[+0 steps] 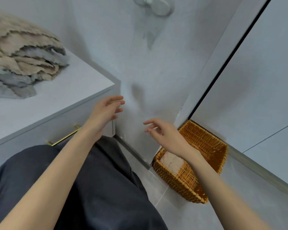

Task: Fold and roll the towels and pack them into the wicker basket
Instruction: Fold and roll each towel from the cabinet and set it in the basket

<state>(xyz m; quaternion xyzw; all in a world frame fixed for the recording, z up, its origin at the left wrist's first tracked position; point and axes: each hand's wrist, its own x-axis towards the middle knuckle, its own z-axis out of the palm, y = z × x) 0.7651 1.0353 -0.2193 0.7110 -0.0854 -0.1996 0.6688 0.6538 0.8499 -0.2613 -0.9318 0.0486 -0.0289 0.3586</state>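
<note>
A heap of beige and grey towels (22, 58) lies crumpled on top of the white cabinet (70, 90) at the upper left. On the floor at the lower right stands the wicker basket (211, 150), and a pale folded towel (171, 161) lies inside its near end. My left hand (106, 110) hovers in front of the cabinet's corner with fingers loosely spread, holding nothing. Above the basket's left end hangs my right hand (165, 133), fingers relaxed and empty. My right forearm hides part of the basket's inside.
The cabinet has a drawer with a gold handle (65, 135). A white wall hook (155, 5) is fixed high on the wall. A sliding door with a dark frame (228, 63) runs along the right. Grey floor tiles (156, 193) lie beside the basket.
</note>
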